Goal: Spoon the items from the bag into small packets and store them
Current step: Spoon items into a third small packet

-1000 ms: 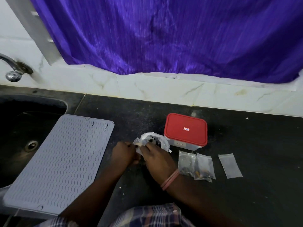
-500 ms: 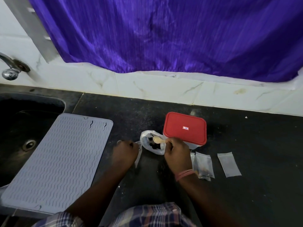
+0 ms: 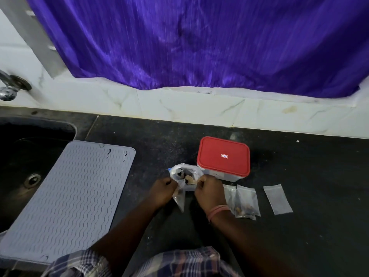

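A clear plastic bag (image 3: 180, 170) with dark items lies open on the black counter, just left of a red-lidded container (image 3: 223, 156). My right hand (image 3: 209, 191) is shut on a small wooden spoon (image 3: 189, 179) whose bowl is inside the bag's mouth. My left hand (image 3: 162, 189) pinches a small clear packet (image 3: 179, 200) at the bag's left edge; the packet hangs down between my hands. Two filled packets (image 3: 244, 201) lie right of my right wrist. An empty flat packet (image 3: 277, 198) lies further right.
A grey ribbed mat (image 3: 67, 196) lies to the left, partly over a dark sink (image 3: 24, 156). A tap (image 3: 8, 86) is at the far left. White tiles and a purple curtain (image 3: 199, 43) stand behind the counter.
My right hand, which a second ago was close to my left at the packet, went to the bag with the spoon. The spoon's bowl now sits lower in the bag's mouth.
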A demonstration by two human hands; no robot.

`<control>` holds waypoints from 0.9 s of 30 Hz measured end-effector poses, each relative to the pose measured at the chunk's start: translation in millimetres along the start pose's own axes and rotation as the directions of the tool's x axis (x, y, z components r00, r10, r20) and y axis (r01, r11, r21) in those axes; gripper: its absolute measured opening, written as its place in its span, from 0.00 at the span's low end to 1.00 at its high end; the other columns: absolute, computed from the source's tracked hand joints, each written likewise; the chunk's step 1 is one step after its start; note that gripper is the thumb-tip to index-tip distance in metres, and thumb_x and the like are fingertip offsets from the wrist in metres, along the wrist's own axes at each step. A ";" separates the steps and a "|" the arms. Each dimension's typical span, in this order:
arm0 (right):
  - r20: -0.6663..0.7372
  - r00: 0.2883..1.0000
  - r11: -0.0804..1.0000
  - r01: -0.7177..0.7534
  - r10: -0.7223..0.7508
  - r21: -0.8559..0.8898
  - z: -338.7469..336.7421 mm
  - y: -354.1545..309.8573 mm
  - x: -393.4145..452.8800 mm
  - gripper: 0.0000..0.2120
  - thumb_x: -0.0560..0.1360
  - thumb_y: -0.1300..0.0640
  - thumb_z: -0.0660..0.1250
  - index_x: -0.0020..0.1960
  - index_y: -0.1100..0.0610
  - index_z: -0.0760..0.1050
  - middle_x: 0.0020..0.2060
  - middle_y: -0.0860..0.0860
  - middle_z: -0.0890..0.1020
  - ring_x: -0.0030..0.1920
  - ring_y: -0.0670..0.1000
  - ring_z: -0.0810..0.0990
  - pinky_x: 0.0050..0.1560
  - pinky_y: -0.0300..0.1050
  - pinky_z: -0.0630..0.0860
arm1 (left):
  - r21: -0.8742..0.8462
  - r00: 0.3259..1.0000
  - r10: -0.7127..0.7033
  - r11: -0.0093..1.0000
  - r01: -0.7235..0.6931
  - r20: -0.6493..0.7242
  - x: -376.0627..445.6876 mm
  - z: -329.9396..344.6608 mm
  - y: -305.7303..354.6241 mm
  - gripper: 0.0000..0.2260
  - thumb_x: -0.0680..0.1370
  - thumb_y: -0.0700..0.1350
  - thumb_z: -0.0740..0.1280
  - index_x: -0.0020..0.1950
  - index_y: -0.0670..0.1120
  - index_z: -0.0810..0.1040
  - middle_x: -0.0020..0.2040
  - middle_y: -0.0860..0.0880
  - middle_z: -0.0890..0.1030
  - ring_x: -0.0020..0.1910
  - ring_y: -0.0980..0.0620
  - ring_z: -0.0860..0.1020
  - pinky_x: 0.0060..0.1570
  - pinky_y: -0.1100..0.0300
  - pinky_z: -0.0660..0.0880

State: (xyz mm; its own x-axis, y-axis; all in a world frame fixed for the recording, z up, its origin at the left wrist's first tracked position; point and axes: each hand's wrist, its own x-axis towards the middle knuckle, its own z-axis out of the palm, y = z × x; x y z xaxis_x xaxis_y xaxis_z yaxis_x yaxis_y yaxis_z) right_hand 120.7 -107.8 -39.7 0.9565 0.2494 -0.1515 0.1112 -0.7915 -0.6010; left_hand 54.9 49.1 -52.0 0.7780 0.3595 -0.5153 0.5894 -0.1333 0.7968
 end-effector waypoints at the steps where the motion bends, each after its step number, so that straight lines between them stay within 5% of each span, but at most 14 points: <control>1: 0.016 1.000 0.999 -0.023 0.023 0.023 0.4 0.7 0.0 0.07 0.70 0.63 0.66 0.37 0.56 0.80 0.35 0.53 0.84 0.39 0.53 0.82 0.41 0.41 0.74 | -0.005 1.000 -0.004 1.000 0.004 0.004 2.5 1.6 -4.1 0.17 0.76 0.52 0.67 0.41 0.37 0.80 0.34 0.45 0.79 0.36 0.50 0.76 0.40 0.53 0.70; 6: 0.047 0.998 0.998 -0.035 0.032 0.049 7.2 1.9 -3.7 0.08 0.68 0.62 0.65 0.33 0.52 0.75 0.33 0.51 0.83 0.36 0.50 0.79 0.40 0.39 0.70 | -0.042 1.000 -0.011 0.999 0.012 0.013 9.9 8.0 -6.7 0.13 0.77 0.52 0.68 0.41 0.44 0.84 0.39 0.41 0.85 0.38 0.49 0.81 0.43 0.52 0.75; 10: 0.013 0.960 0.907 -0.268 0.280 0.325 8.0 11.5 -1.7 0.10 0.71 0.54 0.61 0.38 0.55 0.81 0.31 0.52 0.84 0.34 0.53 0.84 0.40 0.52 0.83 | -0.031 1.000 -0.009 0.999 0.009 -0.010 10.4 7.5 -9.7 0.13 0.78 0.52 0.67 0.40 0.46 0.84 0.38 0.43 0.85 0.37 0.51 0.80 0.43 0.54 0.74; 13: 0.082 0.913 0.765 -0.382 0.401 0.518 -5.0 9.7 -0.2 0.12 0.76 0.61 0.62 0.37 0.56 0.81 0.26 0.54 0.82 0.25 0.52 0.81 0.28 0.46 0.79 | -0.021 0.999 -0.029 0.999 0.028 -0.042 8.5 4.0 -7.5 0.14 0.80 0.48 0.67 0.42 0.39 0.82 0.34 0.43 0.81 0.35 0.51 0.77 0.41 0.53 0.72; 16: 0.111 0.902 0.709 -0.400 0.418 0.580 -9.2 10.8 -0.4 0.11 0.77 0.63 0.63 0.39 0.57 0.81 0.26 0.55 0.82 0.24 0.52 0.79 0.28 0.45 0.77 | 0.011 0.998 -0.038 0.999 0.039 -0.043 3.3 -1.8 -2.4 0.13 0.81 0.48 0.66 0.43 0.40 0.83 0.40 0.38 0.84 0.37 0.49 0.79 0.40 0.55 0.72; 20: 0.162 0.875 0.635 -0.448 0.457 0.629 -9.4 11.9 -2.9 0.09 0.78 0.63 0.63 0.44 0.61 0.82 0.27 0.56 0.82 0.24 0.51 0.79 0.29 0.44 0.77 | 0.115 0.995 -0.044 0.992 0.054 -0.086 -2.6 -12.6 8.7 0.11 0.80 0.49 0.67 0.44 0.46 0.85 0.41 0.44 0.85 0.43 0.48 0.83 0.48 0.52 0.78; 27: 0.135 0.904 0.586 -0.371 0.406 0.720 -20.8 4.0 -5.9 0.09 0.77 0.66 0.63 0.43 0.64 0.81 0.28 0.56 0.81 0.26 0.51 0.78 0.32 0.46 0.77 | 0.361 0.977 0.015 0.931 0.064 -0.213 -11.9 -34.1 38.9 0.09 0.79 0.46 0.69 0.40 0.48 0.84 0.38 0.48 0.83 0.37 0.54 0.79 0.32 0.62 0.69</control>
State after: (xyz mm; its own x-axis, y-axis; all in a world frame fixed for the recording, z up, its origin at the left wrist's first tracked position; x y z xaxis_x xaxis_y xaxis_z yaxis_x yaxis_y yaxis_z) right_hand 121.1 -124.1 -24.8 0.8730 -0.0205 -0.4873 -0.4843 -0.1547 -0.8611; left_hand 61.1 71.2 -4.1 0.7230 0.5455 -0.4241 0.6765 -0.4342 0.5948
